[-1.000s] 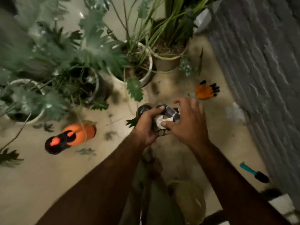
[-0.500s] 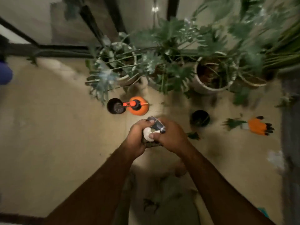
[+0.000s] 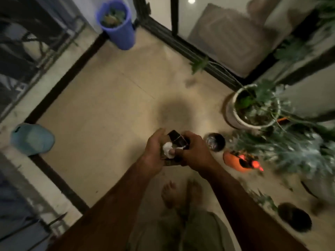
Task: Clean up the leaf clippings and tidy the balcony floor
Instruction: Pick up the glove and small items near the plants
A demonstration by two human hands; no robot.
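Bucket (image 3: pixel 117 28) in far left corner; potted plant (image 3: pixel 252 105) at right; small pot (image 3: pixel 215 142), then sprayer (image 3: pixel 239 161), nearer, beside it.

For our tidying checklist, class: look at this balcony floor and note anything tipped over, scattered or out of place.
Leaf clippings lie scattered on the floor at lower right, beside the potted plants. The orange spray bottle sits out nearby; blur hides whether it is upright or tipped.
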